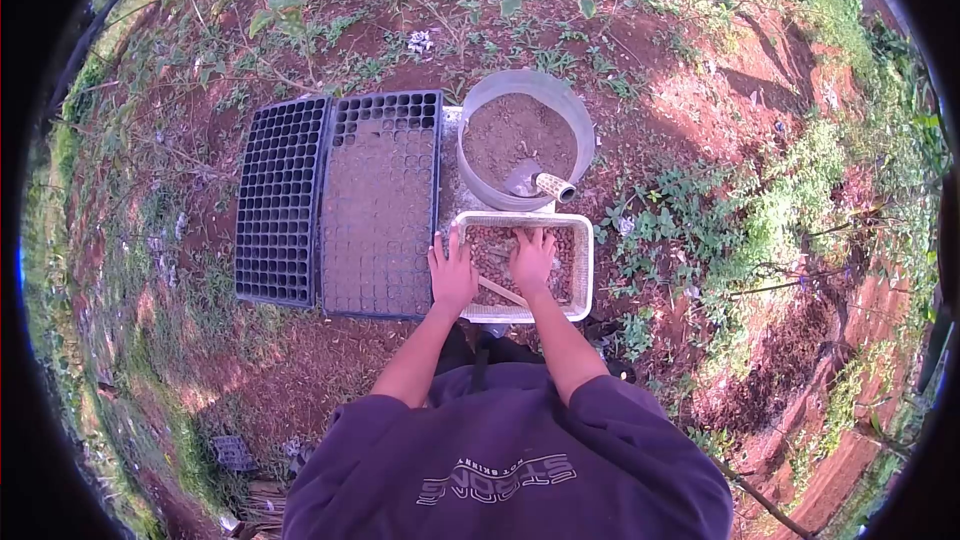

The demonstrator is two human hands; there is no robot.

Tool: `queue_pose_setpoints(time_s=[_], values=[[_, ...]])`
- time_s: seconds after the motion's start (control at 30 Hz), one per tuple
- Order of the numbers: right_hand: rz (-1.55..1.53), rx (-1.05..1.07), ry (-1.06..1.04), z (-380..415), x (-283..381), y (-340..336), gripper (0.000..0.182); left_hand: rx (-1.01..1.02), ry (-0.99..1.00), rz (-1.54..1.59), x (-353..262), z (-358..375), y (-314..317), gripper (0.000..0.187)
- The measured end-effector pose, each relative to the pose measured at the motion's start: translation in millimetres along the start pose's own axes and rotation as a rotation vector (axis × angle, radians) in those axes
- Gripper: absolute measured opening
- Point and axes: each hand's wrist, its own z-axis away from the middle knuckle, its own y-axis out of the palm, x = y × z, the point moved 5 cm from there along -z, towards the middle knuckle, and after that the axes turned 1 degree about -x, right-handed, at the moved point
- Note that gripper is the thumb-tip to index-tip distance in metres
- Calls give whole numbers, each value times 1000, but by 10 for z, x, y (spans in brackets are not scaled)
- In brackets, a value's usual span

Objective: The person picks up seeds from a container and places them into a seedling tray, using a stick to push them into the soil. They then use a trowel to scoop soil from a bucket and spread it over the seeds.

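My left hand point(454, 276) lies over the left rim of a pale rectangular basket point(586, 270), beside the filled seedling tray. Its fingers are stretched out and apart. Inside the basket is a layer of small reddish-brown seeds point(562, 258). My right hand point(532, 262) reaches in over the front side, fingers extended and slightly spread, the tips down at the seeds. Nothing shows between them, though the fingertips are partly hidden. A thin wooden stick point(502, 290) rests at a slant in the basket between my hands.
Left of the basket, a black seedling tray point(380, 180) is largely covered with soil. Another tray point(283, 200) with bare cells adjoins it. Behind the basket stands a round tub point(470, 165) of soil, holding a scoop with a patterned handle point(555, 187). Weeds and reddish ground surround everything.
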Motion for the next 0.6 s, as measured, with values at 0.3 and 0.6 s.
queue_pose_setpoints(time_s=[0.3, 0.6], values=[[10, -28, -18, -17, 41, -10, 34, -19, 1, 19, 14, 3, 23, 41], [13, -90, 3, -28, 39, 43, 18, -107, 37, 48, 5, 2, -13, 32]])
